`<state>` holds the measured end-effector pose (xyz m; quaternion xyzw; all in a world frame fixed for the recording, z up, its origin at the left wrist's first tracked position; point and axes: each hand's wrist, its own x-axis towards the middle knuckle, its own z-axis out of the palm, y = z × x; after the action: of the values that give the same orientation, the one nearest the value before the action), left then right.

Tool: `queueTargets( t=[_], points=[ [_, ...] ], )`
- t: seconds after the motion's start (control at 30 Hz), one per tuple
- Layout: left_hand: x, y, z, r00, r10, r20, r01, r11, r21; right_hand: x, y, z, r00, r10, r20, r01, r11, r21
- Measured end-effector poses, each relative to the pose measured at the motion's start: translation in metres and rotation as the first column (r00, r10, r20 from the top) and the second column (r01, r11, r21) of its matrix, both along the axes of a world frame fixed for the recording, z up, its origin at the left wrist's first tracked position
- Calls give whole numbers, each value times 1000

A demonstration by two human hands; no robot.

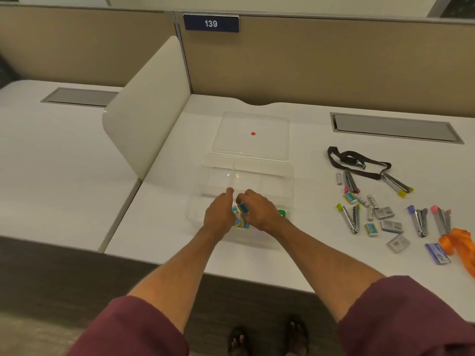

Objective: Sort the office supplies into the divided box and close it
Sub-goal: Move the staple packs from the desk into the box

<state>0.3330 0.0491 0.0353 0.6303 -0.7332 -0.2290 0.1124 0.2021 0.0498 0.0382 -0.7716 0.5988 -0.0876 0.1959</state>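
A clear divided box (pixel 257 173) sits on the white desk, its clear lid (pixel 239 129) with a red dot lying flat just behind it. Both hands are inside the box's near compartment. My left hand (pixel 218 214) and my right hand (pixel 259 211) are bunched around small blue-and-white erasers (pixel 241 210); the right hand's fingers pinch one. A green item (pixel 282 213) lies in the box beside my right wrist. Loose supplies lie to the right: staplers (pixel 350 218), staple boxes (pixel 384 213), batteries (pixel 371 201) and more erasers (pixel 372 229).
A black lanyard (pixel 357 163) lies behind the loose supplies and an orange lanyard (pixel 460 242) at the far right edge. A white divider panel (pixel 149 116) stands left of the box. A grey cable tray (pixel 393 127) is set into the desk at the back right.
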Motion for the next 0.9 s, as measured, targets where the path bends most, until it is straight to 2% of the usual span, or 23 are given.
queueTargets(
  t=[0.13,0.27,0.4,0.57,0.9],
  points=[
    [2,-7,5,1000,22,-2,-22,999,-47,2,2,-4,994,59,-91,-55,998,40],
    [-12,-16,10,998,-13,60,16,998,-54,-11,4,1,999,33,-36,-32,999,15],
    [-42,-22,16,993,-85,81,91,993,-77,-44,5,9,999,-49,-4,49,998,-40],
    [-95,-24,19,978,-192,78,200,975,-97,-103,10,9,983,-170,-63,167,984,-60],
    [-218,-26,-2,910,-408,67,413,908,-79,-226,36,-6,922,-366,-123,372,928,21]
  ],
)
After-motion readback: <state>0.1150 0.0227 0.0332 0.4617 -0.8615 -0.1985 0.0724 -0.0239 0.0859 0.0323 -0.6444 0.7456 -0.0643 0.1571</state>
